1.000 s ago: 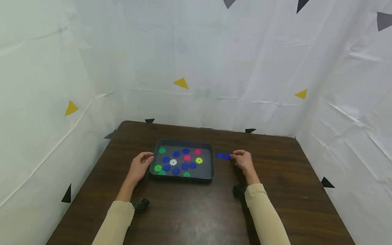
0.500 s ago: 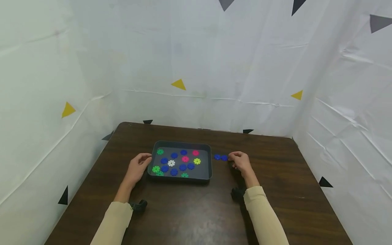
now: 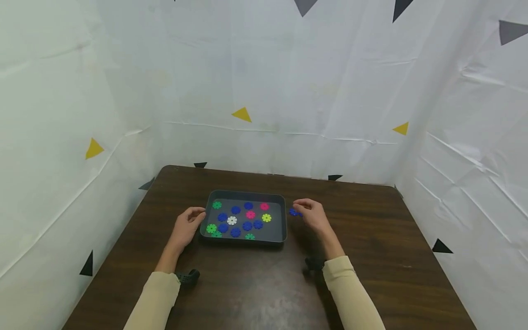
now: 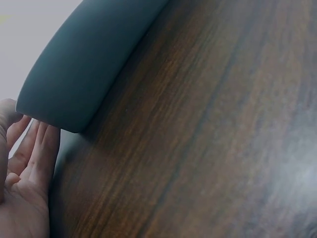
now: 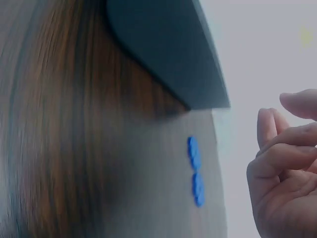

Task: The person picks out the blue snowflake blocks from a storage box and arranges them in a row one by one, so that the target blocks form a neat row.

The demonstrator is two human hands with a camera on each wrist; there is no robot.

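Observation:
My left hand (image 3: 187,228) grips the left side of a dark grey tray (image 3: 284,220), thumb at the rim and fingers against the outer wall (image 4: 74,74). My right hand (image 3: 312,215) is raised just right of the tray, above two blue notched plastic discs (image 3: 293,211) on the table. In the right wrist view nothing sits between its thumb and fingers, which are loosely bent and apart from the thumb. There, the two blue discs (image 5: 193,152) lie end to end, edges meeting; in the head view the right hand partly covers them.
Inside the tray lie several more notched discs: blue (image 3: 235,232), green (image 3: 217,205), pink (image 3: 264,206), one white (image 3: 232,220) and one yellow (image 3: 266,217). The brown wooden table (image 3: 255,288) meets white sheeting (image 3: 264,137) behind.
My right hand has let go of the right-hand blue disc, lifted and moved left over the pair. The left hand stays at the tray; the head view shifted slightly.

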